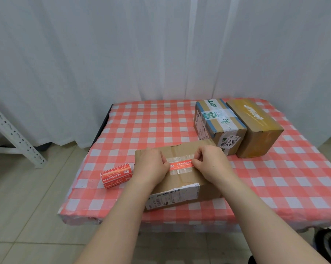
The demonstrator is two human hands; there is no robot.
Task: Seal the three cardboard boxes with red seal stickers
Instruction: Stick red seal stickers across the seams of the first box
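Left hand and right hand, 2 pinch grips on red seal sticker ends atop front-edge box

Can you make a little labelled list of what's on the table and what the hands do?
table: checked cloth
near box: cardboard, under both hands
red sticker: across its top
left hand: holds sticker's left end
right hand: pinches its right end
sticker roll: left of near box
white-taped box, yellow-taped box: far right, side by side, no red sticker seen
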